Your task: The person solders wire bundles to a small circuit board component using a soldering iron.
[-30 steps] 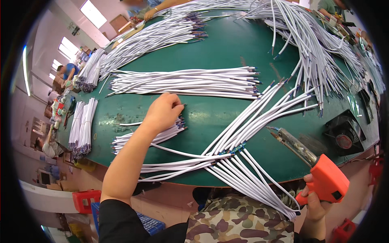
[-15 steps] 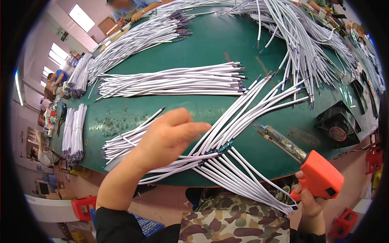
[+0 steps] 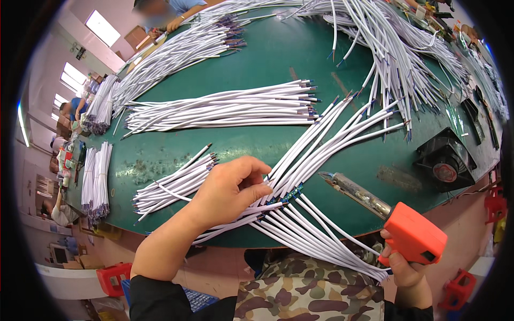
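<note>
In my right hand [image 3: 405, 266] is a red pistol-shaped soldering gun [image 3: 415, 232], its metal barrel and tip pointing up and left over the table. My left hand [image 3: 231, 187] hovers just left of a row of small green circuit boards [image 3: 291, 195], thumb and forefinger apart, with nothing visible between them. White cables [image 3: 326, 144] fan away from the boards to the upper right. More white cables [image 3: 316, 243] run down toward my camouflage apron [image 3: 310, 294]. My forearm and hand cover part of the cables at the left end of the row.
A bundle of white cables [image 3: 225, 109] lies across the middle of the green table [image 3: 267, 59]. Shorter cables [image 3: 171, 187] lie left of my hand, and a large heap [image 3: 396, 69] at the far right. A black fan [image 3: 445, 163] stands at right. A person [image 3: 174, 16] works at the far left.
My left hand has lowered and moved slightly right, toward the boards, its forefinger now more bent. The soldering gun has shifted a little left and down in my right hand.
</note>
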Motion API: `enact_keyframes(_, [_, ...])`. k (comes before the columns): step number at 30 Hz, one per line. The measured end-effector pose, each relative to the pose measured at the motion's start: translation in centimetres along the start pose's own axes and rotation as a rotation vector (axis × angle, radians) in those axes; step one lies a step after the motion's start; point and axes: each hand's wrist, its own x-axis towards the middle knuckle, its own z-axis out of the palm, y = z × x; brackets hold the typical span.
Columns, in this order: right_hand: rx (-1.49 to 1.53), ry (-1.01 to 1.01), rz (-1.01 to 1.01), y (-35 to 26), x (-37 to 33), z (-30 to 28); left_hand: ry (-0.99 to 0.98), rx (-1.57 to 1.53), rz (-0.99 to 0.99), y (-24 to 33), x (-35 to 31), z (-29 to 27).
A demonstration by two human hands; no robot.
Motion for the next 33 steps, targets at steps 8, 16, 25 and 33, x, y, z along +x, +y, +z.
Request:
enact_keyframes(8, [-0.080, -0.195, -0.027, 1.2, 0.4, -0.6, -0.045, 0.182, 0.319, -0.2, 0.1, 1.9])
enact_keyframes(16, [-0.154, -0.234, -0.119, 1.5, 1.0, 0.4, -0.142, 0.211, 0.329, -0.5, 0.1, 2.1])
enact_keyframes(25, [-0.398, -0.307, -0.366, 3.2, 1.2, 0.1, -0.216, 0.233, 0.310, -0.3, 0.7, 1.9])
enact_keyframes(33, [-0.357, -0.376, -0.414, 3.4, 2.0, 0.5, -0.252, 0.301, 0.299, 0.1, 0.9, 1.9])
